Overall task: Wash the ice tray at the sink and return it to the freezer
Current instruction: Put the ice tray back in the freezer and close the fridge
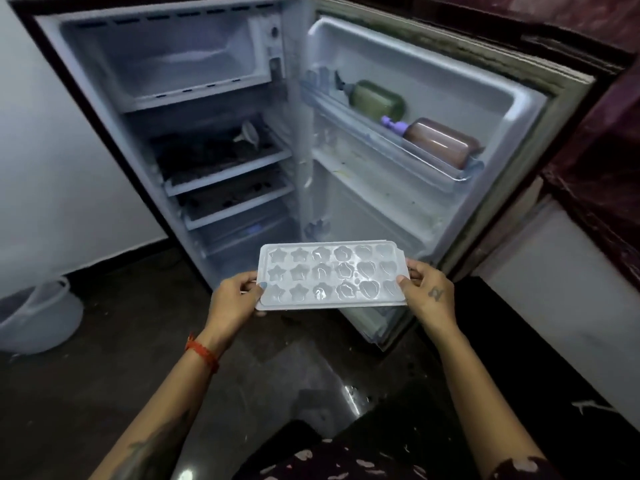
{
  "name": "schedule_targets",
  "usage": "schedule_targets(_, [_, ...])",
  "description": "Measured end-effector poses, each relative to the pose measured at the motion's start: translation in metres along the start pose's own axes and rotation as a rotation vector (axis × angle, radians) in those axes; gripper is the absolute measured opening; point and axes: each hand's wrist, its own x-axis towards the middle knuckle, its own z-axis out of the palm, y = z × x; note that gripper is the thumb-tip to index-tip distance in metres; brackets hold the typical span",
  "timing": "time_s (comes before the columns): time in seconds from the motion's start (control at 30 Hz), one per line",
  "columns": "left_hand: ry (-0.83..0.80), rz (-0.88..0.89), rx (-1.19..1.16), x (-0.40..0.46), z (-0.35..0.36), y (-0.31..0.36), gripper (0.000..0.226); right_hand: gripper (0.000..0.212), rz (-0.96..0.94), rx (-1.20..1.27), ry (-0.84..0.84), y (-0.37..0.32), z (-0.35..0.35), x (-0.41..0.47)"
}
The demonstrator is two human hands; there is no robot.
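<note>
Translucent plastic ice tray (331, 276) is held level in mid-air, low in front of the open fridge (221, 140), cavities facing up: stars, flowers, hearts. Cavities look empty; can't tell wet from dry. Left hand (235, 299) pinches the left short edge, thumb on top, fingers underneath. Right hand (427, 292) does the same on the right short edge. Both grips are narrow, closed on the tray rim, nothing else held.

Freezer compartment (166, 60) sits at the top of the cabinet, open and well above the tray. Door shelf (391, 140) carries a green bottle (377, 100) and a brown bottle (440, 142).

Can't tell whether the tray is heading out or going back in. If it's going back: lift it level, keep both hands on the short ends, slide it in long side first, set it flat on the freezer floor, release only once it's supported.
</note>
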Motion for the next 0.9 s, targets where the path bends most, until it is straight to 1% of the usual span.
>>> schedule_targets(0.17, [0.096,-0.059,-0.050,0.016,-0.024,-0.014,0.021,0.032,-0.053,-0.044,-0.103,-0.027,0.031,0.028])
schedule_targets(0.37, [0.165,-0.078,-0.091,0.058,-0.054,-0.023,0.023,0.032,-0.104,-0.037,-0.155,-0.062,0.076,0.067])
schedule_targets(0.47, [0.187,-0.083,-0.094,0.089,-0.073,-0.024,0.022,0.031,-0.128,-0.022,-0.172,-0.082,0.100,0.089])
schedule_targets(0.63, [0.195,-0.078,-0.089,0.140,-0.103,-0.023,0.027,0.028,-0.158,0.028,-0.201,-0.112,0.139,0.127])
schedule_targets(0.9, [0.238,-0.074,-0.093,0.200,-0.135,-0.014,0.024,0.030,-0.186,0.075,-0.243,-0.153,0.184,0.183])
